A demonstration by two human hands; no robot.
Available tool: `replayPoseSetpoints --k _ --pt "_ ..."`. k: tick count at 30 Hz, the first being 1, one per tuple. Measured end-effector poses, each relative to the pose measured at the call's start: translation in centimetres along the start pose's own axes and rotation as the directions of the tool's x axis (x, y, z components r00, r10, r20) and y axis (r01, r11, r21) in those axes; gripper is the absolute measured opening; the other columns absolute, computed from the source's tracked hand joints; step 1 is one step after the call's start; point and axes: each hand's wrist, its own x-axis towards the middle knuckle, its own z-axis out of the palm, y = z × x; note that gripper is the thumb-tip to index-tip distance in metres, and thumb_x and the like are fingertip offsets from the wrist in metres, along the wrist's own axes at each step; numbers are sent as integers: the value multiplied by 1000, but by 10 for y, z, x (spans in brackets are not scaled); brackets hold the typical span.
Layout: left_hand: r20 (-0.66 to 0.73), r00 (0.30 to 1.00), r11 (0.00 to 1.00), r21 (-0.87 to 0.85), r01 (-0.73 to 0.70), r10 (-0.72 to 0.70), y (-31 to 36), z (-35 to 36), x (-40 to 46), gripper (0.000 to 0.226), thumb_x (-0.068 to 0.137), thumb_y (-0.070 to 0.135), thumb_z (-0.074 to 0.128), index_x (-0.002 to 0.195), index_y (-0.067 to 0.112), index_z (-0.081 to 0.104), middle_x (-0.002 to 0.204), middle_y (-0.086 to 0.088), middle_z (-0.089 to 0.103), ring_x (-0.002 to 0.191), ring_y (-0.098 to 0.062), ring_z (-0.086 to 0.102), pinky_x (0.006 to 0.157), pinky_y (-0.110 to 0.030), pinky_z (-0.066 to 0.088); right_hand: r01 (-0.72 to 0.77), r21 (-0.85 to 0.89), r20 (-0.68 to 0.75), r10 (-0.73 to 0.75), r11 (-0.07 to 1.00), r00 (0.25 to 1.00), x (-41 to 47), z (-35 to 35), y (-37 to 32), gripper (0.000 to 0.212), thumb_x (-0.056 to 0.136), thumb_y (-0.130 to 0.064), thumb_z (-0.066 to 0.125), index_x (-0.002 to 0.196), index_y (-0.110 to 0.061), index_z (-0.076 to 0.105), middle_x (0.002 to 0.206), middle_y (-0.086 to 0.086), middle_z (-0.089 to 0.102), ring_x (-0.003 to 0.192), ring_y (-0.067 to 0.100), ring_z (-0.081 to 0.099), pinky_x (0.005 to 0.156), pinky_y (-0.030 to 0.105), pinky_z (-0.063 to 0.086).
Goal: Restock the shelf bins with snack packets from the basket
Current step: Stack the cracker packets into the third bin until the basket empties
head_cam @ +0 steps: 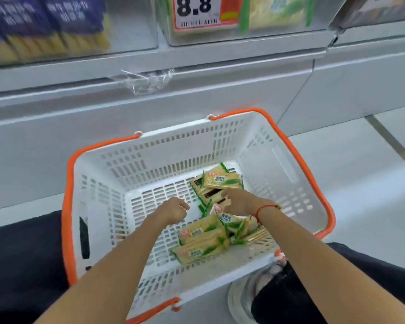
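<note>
Along the top of the view, the grey shelf is carrying clear bins: the middle bin is showing yellow-green packets behind an orange price tag reading 8.8, and the left bin is holding blue and yellow packs. A scrap of clear wrapping is hanging on the shelf edge. Below it, on the pale floor, a white basket with orange handles is sitting between the person's dark-trousered knees, a pale shoe showing just beside its near right corner. Inside the basket, yellow-green snack packets are lying in two loose clusters, one toward the far right of the floor grid, the other nearer the person. Both forearms are reaching down into the basket. The left hand is hovering over bare grid with fingers loosely curled, holding nothing. The right hand, with a red string bracelet at the wrist, is lying over the packets between the clusters; whether its fingers are gripping one cannot be told.
</note>
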Motion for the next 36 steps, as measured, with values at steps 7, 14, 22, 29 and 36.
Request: replayPoseSetpoints --k 7,14,22,29,36 --pt "252 965 933 358 -18 -78 -29 44 36 58 97 13 41 150 13 19 150 -10 32 119 -26 46 100 -42 42 -235 -320 119 285 918 951 30 29 11 55 90 -16 40 143 -6 30 146 14 37 119 31 51 102 46 39" --pt "285 959 908 403 -117 -2 -29 39 34 56 99 34 45 149 18 26 151 -7 33 134 -26 38 107 -39 36 -89 -295 108 125 951 986 28 23 31 16 89 -27 58 99 -15 60 91 1 57 91 22 54 81 31 41" --pt "172 970 971 137 -197 173 -1 -24 -8 41 93 39 58 119 8 60 109 -11 62 97 -24 57 82 -31 41 27 74 -64 -22 997 998 -5 -14 21 28 89 -28 63 65 -25 49 68 -9 42 65 11 43 55 21 30" --pt "-60 919 917 -65 -394 390 67 -91 -104 42 96 23 56 135 8 48 125 2 50 113 -12 46 84 -13 35 96 173 -231 -54 980 971 -73 -93 -9 37 87 -27 66 121 -17 56 107 5 59 91 21 58 79 29 46" --pt "-304 855 861 -164 -482 421 132 -146 -193 8 89 19 60 92 23 66 91 0 61 80 -10 54 65 -20 39 325 365 -459 -135 873 878 -150 -179 -46 12 90 -16 63 99 -9 63 110 10 61 97 20 57 80 27 46"
